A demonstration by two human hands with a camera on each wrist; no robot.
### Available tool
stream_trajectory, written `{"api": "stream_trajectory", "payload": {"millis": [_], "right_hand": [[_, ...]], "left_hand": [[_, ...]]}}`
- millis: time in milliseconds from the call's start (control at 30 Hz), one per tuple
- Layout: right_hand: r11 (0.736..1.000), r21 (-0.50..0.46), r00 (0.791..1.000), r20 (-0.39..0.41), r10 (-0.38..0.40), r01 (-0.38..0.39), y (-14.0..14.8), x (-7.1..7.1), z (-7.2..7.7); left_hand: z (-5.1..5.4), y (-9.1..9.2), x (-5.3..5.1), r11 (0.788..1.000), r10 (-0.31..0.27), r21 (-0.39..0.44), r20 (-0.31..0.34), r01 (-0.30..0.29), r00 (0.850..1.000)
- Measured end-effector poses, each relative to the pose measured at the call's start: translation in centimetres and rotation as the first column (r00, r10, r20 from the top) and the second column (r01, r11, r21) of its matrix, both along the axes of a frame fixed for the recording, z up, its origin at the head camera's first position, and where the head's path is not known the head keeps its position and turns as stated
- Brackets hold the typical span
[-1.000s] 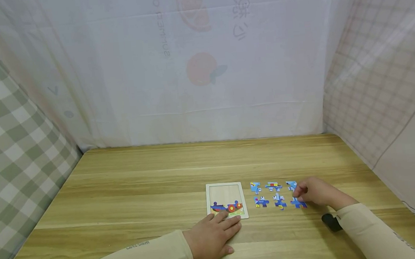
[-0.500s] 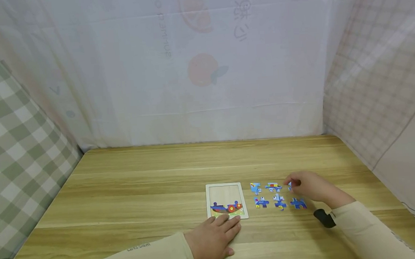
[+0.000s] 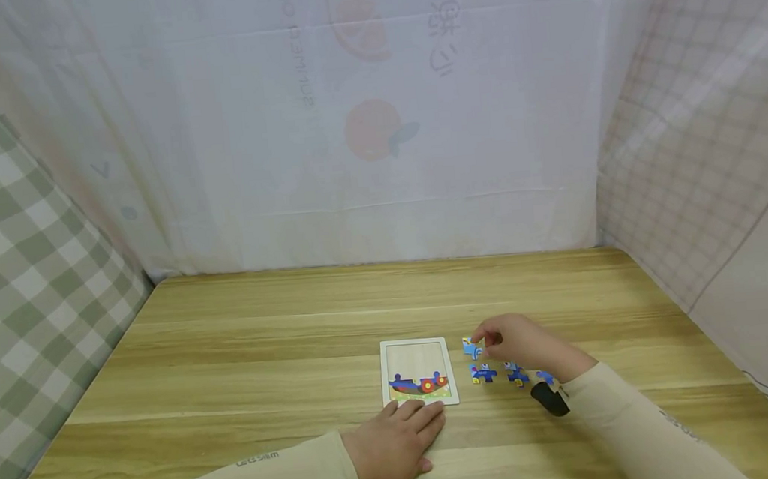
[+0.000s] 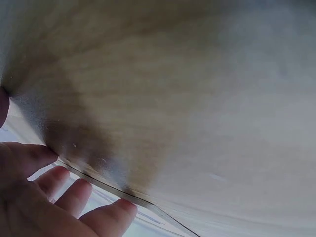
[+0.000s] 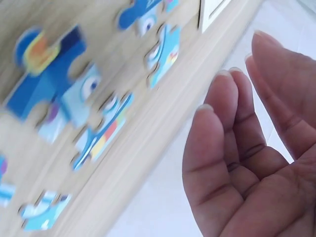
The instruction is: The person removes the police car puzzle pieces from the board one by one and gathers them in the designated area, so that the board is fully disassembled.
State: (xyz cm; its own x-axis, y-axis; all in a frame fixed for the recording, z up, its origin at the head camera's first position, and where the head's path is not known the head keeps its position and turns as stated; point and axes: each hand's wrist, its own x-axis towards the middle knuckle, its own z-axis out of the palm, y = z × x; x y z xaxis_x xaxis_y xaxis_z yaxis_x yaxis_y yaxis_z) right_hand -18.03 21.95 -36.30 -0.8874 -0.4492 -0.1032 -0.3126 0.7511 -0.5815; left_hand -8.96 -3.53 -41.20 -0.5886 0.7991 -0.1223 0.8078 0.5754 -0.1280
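My left hand (image 3: 395, 447) lies palm down, its fingertips on the near edge of a jigsaw tray (image 3: 384, 367). The tray's lower part is filled with a red, blue and green picture; the upper part shows bare wood. My right hand (image 3: 524, 343) hovers over the loose jigsaw pieces, close to the blue upper-left piece (image 3: 470, 348). In the right wrist view its fingers are loosely bent, the thumb stands apart and nothing is held. Nearby lie a blue piece with a yellow-orange knob (image 5: 54, 79) and a piece with coloured blocks (image 5: 106, 131). The hand hides some pieces in the head view.
The loose pieces lie in two rows on the wooden table (image 3: 231, 357), right of the tray. A black wrist device (image 3: 549, 399) sits under the right wrist. A pale printed cloth (image 3: 250, 167) hangs behind the table, with more cloth at both sides.
My right hand has moved left from the rightmost pieces, along the upper row, to the upper-left piece. The left hand and the tray have stayed in place.
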Motion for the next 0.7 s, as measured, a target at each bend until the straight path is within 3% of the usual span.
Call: {"api": "stream_trajectory", "payload": {"millis": [533,700], "right_hand": [[0.996,-0.026,0.997,0.01,0.082,-0.082,-5.6,0.0,-0.8],[0.996,-0.039,0.995,0.068,0.078,-0.075,-7.2,0.0,-1.5]], "left_hand": [[-0.1,-0.2,0.2,0.999,-0.031,0.013,-0.013,0.031,0.999],[-0.1,-0.3,0.1,0.999,-0.035,0.013,0.017,0.035,0.999]]}}
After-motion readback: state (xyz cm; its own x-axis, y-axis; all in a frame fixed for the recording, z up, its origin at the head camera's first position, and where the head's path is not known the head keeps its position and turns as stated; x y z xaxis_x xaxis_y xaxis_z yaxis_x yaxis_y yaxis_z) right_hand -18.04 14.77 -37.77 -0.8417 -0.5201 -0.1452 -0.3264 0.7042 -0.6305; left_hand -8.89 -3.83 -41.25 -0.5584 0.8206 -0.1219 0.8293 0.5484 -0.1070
